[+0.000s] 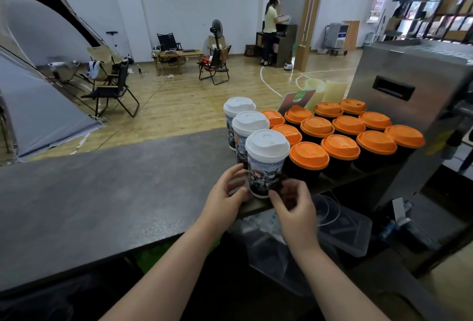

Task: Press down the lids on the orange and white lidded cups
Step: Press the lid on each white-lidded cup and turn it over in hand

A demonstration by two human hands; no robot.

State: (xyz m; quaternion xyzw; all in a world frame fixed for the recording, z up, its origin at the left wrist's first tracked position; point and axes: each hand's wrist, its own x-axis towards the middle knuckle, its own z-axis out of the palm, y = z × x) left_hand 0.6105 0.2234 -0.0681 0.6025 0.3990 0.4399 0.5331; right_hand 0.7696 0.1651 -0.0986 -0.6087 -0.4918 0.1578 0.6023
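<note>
The left hand point(225, 192) and right hand point(294, 205) curl round the foot of the nearest white-lidded cup point(266, 169), one on each side. Its white lid point(267, 144) sits directly above both hands, atop the upright cup. The orange-lidded cups point(340, 146) stand just to its right on the counter point(102, 192).

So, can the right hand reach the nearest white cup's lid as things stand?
Probably yes: the right hand grips the nearest white cup low down, and nothing stands over its lid.
</note>
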